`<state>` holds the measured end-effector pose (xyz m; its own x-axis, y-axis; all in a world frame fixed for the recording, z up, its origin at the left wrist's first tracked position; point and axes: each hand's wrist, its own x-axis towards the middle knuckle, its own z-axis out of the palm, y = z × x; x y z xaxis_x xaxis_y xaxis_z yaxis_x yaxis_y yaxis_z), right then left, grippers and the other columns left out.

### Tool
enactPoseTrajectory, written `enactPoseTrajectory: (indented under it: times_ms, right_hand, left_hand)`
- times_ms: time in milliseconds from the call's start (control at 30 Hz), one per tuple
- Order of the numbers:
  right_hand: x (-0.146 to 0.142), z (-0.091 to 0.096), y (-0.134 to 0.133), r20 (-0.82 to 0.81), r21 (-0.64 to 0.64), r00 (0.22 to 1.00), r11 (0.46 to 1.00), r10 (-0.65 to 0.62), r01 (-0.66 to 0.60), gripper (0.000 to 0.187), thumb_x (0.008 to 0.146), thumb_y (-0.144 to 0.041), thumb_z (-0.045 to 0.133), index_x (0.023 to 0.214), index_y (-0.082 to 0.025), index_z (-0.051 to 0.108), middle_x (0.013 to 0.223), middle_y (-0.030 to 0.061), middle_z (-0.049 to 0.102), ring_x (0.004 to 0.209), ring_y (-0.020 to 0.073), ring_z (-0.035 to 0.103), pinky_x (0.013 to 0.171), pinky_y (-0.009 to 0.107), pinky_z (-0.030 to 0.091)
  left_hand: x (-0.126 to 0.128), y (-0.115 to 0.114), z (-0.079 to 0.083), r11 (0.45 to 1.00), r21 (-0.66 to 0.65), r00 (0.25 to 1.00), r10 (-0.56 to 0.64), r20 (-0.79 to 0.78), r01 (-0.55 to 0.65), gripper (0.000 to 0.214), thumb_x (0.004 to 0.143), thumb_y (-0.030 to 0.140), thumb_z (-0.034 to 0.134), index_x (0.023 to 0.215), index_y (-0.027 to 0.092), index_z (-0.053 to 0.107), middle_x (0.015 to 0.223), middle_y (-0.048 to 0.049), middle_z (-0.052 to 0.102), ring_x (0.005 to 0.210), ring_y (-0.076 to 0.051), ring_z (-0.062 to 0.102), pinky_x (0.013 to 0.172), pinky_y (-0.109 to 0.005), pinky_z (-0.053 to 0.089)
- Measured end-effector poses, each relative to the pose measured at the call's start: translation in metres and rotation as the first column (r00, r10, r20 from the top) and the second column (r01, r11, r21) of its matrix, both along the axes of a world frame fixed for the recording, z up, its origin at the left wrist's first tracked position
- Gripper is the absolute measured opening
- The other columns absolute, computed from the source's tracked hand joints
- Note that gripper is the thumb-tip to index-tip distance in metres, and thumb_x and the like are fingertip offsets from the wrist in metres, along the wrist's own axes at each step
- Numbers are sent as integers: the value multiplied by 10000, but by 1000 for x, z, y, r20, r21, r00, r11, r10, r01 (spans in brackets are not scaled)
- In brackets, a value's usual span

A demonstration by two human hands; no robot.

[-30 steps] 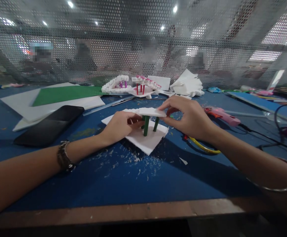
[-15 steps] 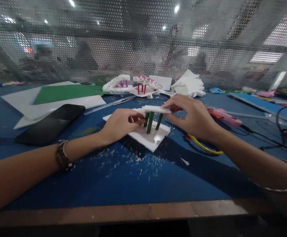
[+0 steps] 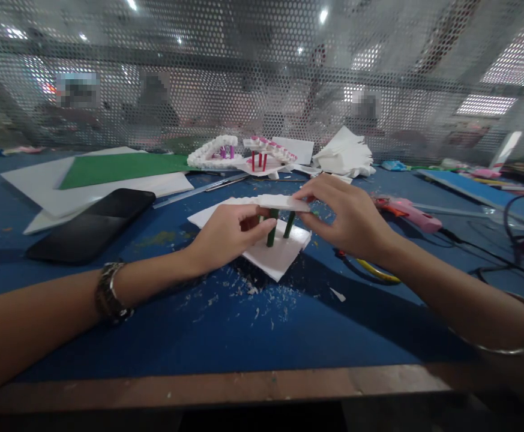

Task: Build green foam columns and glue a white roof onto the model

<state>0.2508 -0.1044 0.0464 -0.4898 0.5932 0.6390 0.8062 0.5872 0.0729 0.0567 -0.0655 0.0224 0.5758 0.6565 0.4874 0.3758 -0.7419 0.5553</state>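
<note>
A small model stands in front of me: a white foam base (image 3: 274, 264), upright green sticks (image 3: 289, 225) and a white foam top piece (image 3: 277, 202) resting across them. My left hand (image 3: 232, 235) is closed at the model's left side, its thumb against a front green stick (image 3: 271, 231) and its fingers up by the top piece. With thumb and fingers, my right hand (image 3: 345, 211) pinches the right end of the top piece. Part of the base and some sticks are hidden behind my left hand.
Behind are two similar models with purple (image 3: 227, 152) and red sticks (image 3: 258, 161). A black phone (image 3: 93, 227) and green sheet (image 3: 122, 170) lie left. At right are a pink glue gun (image 3: 417, 216), its cable and a yellow loop (image 3: 379, 273). White scraps (image 3: 252, 291) litter the blue table.
My left hand has shifted slightly right, its thumb now reaching the front green stick and covering the one behind. My right hand has moved a little left along with the top piece.
</note>
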Motion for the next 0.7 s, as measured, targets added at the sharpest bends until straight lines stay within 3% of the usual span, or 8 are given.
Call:
enactPoseTrajectory:
  times_ms: [300, 467, 700]
  right_hand:
    - [-5, -5, -1, 147, 108, 989, 994, 3, -19, 244, 843, -279, 431, 910, -104, 587, 866, 115, 615, 806, 209, 547, 686, 326, 443]
    - [-8, -5, -3, 226, 140, 974, 990, -5, -28, 277, 868, -272, 397, 923, -100, 607, 872, 117, 628, 795, 211, 561, 667, 326, 448]
    - [-7, -5, -3, 209, 139, 978, 990, -7, -22, 279, 872, -275, 394, 931, -106, 608, 882, 112, 628, 801, 203, 559, 665, 326, 447]
  left_hand:
    - [2, -3, -5, 985, -166, 998, -29, 56, 38, 259, 810, 305, 487, 936, 130, 630, 420, 69, 496, 361, -52, 425, 376, -145, 315]
    - [2, -2, -7, 992, -108, 998, -56, 41, 60, 258, 823, 280, 473, 645, 134, 590, 418, 58, 505, 365, -35, 423, 390, -138, 314]
    - [2, 1, -8, 997, -44, 998, -60, -15, 60, 238, 817, 284, 478, 695, 141, 624, 456, 50, 535, 407, -47, 466, 421, -151, 339]
